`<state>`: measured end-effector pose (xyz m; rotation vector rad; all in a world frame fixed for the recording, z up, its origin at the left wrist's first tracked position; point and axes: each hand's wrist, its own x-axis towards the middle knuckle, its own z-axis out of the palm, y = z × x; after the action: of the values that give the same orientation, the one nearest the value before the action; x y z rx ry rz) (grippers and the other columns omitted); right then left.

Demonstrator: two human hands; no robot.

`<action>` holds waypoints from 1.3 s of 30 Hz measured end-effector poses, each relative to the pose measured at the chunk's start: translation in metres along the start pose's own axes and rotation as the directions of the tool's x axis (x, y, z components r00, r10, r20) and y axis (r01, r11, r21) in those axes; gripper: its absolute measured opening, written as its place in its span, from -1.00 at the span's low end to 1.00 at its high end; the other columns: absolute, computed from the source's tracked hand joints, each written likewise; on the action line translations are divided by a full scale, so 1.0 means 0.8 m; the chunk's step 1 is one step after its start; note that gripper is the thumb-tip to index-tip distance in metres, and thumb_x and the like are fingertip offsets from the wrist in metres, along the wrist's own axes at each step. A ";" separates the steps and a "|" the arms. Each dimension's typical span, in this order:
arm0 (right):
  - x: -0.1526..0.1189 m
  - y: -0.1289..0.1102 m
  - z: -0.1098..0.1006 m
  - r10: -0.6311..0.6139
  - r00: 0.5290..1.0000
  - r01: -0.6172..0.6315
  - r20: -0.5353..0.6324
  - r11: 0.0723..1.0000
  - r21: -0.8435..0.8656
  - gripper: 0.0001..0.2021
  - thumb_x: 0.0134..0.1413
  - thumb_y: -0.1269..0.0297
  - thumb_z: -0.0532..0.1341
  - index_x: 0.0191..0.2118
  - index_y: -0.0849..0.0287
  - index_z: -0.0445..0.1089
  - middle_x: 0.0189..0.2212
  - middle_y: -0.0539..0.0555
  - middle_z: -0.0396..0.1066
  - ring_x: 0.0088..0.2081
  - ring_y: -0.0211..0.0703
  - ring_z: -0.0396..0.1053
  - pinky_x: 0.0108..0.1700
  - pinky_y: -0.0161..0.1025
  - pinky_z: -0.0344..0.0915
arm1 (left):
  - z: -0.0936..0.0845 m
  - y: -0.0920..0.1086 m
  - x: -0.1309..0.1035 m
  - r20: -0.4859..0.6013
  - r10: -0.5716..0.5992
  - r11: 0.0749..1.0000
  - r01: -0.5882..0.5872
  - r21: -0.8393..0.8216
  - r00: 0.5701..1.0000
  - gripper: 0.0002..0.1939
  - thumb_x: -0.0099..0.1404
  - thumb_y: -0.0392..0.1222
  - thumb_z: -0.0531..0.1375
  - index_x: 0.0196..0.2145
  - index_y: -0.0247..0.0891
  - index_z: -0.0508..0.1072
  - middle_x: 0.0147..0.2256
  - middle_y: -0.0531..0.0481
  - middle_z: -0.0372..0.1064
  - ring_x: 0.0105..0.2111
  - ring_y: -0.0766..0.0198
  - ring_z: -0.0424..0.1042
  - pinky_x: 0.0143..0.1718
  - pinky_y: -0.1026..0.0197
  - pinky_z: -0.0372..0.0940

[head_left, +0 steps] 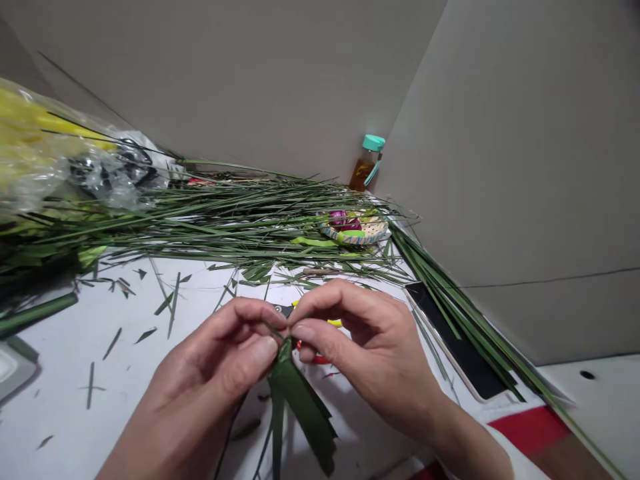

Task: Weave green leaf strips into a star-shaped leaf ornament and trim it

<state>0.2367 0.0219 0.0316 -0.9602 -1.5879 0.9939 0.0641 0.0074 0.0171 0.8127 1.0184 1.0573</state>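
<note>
Both hands meet above the white table in the lower middle of the head view. My left hand point(225, 367) pinches the upper end of a folded green leaf point(305, 407) between thumb and forefinger. From the other side my right hand point(360, 347) pinches the same end, its thumb and fingertip closed at the leaf's tip. The wide strips of the leaf hang down below the fingers. Behind the hands, partly covered by them, lies a tool with yellow and red handles point(320, 360); its kind cannot be made out.
A thick heap of long green leaf blades point(225, 213) runs along the wall. A woven basket point(375, 233) holds purple things. A bottle with a teal lid point(367, 167) stands in the corner. At right lies a phone-like dark panel point(455, 347); leaf scraps point(170, 307) dot the table point(165, 373).
</note>
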 end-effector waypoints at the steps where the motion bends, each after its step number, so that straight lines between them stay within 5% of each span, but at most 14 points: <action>1: 0.000 -0.001 0.001 0.001 1.000 -0.001 -0.004 1.000 0.006 -0.87 0.13 0.50 0.31 -0.36 0.13 0.53 -0.45 -0.09 0.52 -0.47 -0.33 0.46 -0.36 -0.40 0.42 | -0.001 -0.001 0.000 -0.004 0.025 0.999 -0.025 0.022 1.000 -0.82 0.06 -0.04 0.49 -0.35 0.00 0.63 -0.37 0.09 0.50 -0.35 0.23 0.49 -0.36 0.37 0.45; 11: -0.006 -0.005 0.007 -0.034 0.999 0.034 0.009 0.994 -0.099 -0.86 0.15 0.48 0.33 -0.41 0.15 0.46 -0.51 -0.14 0.46 -0.48 -0.38 0.38 -0.38 -0.44 0.28 | -0.003 0.001 -0.005 -0.168 0.205 0.955 -0.160 0.249 0.964 -0.80 -0.04 0.03 0.52 -0.53 0.01 0.61 -0.36 0.13 0.53 -0.20 0.17 0.45 -0.24 0.42 0.40; 17: -0.013 0.001 0.012 -0.029 0.999 0.035 0.037 0.984 -0.176 -0.80 0.21 0.47 0.30 -0.44 0.15 0.40 -0.51 -0.16 0.44 -0.44 -0.38 0.37 -0.28 -0.40 0.24 | -0.008 -0.005 -0.001 -0.038 0.134 0.984 -0.128 0.125 0.990 -0.84 0.18 0.00 0.41 -0.47 -0.03 0.57 -0.40 0.13 0.48 -0.31 0.27 0.40 -0.29 0.44 0.38; 23: -0.014 0.008 0.014 -0.033 0.999 0.039 0.042 0.986 -0.159 -0.79 0.20 0.48 0.29 -0.45 0.15 0.38 -0.54 -0.17 0.39 -0.48 -0.39 0.34 -0.26 -0.38 0.25 | -0.003 -0.008 -0.002 -0.042 0.044 0.999 -0.043 0.028 0.998 -0.87 0.20 -0.08 0.39 -0.46 -0.07 0.55 -0.42 0.13 0.49 -0.36 0.28 0.40 -0.35 0.41 0.38; 28: -0.010 0.011 0.016 -0.001 1.000 0.002 0.009 0.998 -0.068 -0.81 0.19 0.46 0.28 -0.44 0.14 0.38 -0.54 -0.14 0.41 -0.48 -0.36 0.37 -0.38 -0.39 0.26 | 0.002 -0.001 0.001 -0.011 -0.022 0.999 0.021 -0.034 1.000 -0.87 0.21 -0.09 0.38 -0.43 -0.11 0.53 -0.48 0.10 0.44 -0.44 0.29 0.35 -0.42 0.37 0.35; 34: -0.007 0.005 0.014 0.057 0.993 -0.045 -0.098 0.992 0.119 -0.86 0.22 0.38 0.27 -0.39 0.14 0.39 -0.51 -0.14 0.38 -0.52 -0.39 0.38 -0.44 -0.41 0.31 | 0.002 0.002 0.002 0.115 -0.076 0.993 0.085 -0.079 0.990 -0.92 0.23 -0.13 0.36 -0.38 -0.13 0.56 -0.41 0.07 0.50 -0.34 0.26 0.44 -0.29 0.33 0.38; 39: -0.009 0.000 0.007 0.075 0.994 -0.057 -0.083 0.978 0.201 -0.87 0.24 0.35 0.30 -0.36 0.13 0.40 -0.48 -0.13 0.40 -0.52 -0.42 0.38 -0.42 -0.43 0.30 | -0.002 0.002 0.000 0.142 -0.101 0.993 0.109 -0.049 0.985 -0.88 0.15 -0.06 0.44 -0.40 -0.10 0.62 -0.50 0.10 0.49 -0.48 0.32 0.41 -0.42 0.38 0.35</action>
<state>0.2325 0.0142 0.0278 -0.9114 -1.3610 1.1169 0.0624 0.0079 0.0178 0.7678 0.8987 0.9226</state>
